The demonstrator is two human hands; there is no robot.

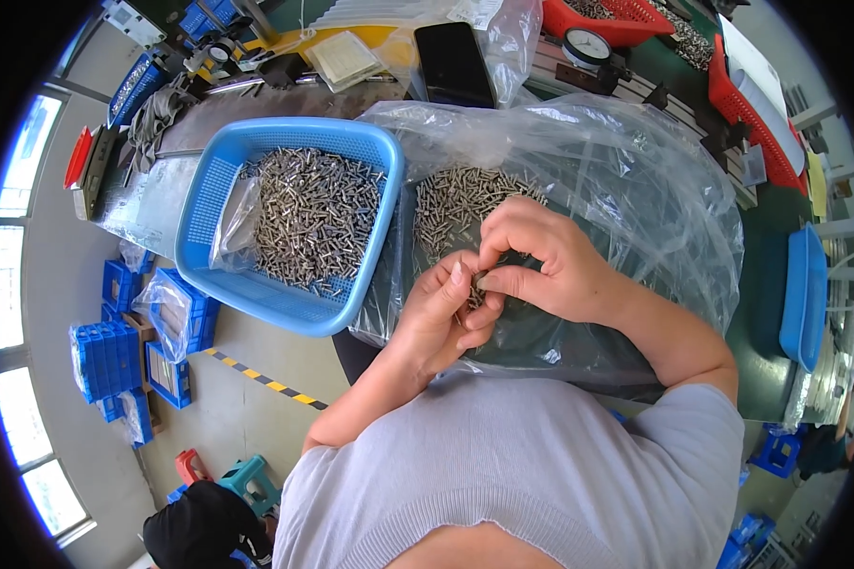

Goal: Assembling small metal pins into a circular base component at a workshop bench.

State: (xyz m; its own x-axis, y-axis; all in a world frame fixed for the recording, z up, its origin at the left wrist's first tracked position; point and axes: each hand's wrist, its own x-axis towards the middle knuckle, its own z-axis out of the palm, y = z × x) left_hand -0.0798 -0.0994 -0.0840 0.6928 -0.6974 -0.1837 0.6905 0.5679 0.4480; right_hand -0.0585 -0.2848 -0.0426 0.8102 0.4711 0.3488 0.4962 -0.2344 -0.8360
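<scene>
My left hand (446,308) is cupped, fingers curled around several small metal pins (475,296). Against it, my right hand (546,261) pinches with thumb and index finger at the same pins; what exactly sits between those fingertips is too small to make out. Just beyond both hands a loose heap of metal pins (460,199) lies on a clear plastic bag (626,180) spread over the bench. To the left stands a blue plastic basket (381,156), holding a large pile of similar pins (313,213) and a small clear bag (237,223).
A black phone (454,64) lies beyond the plastic. Dial gauges (586,47) and red trays (612,24) stand at the back. At right is another blue tray (804,296). Blue crates (109,360) are stacked on the floor at left, and a person in a black cap (204,526) is low left.
</scene>
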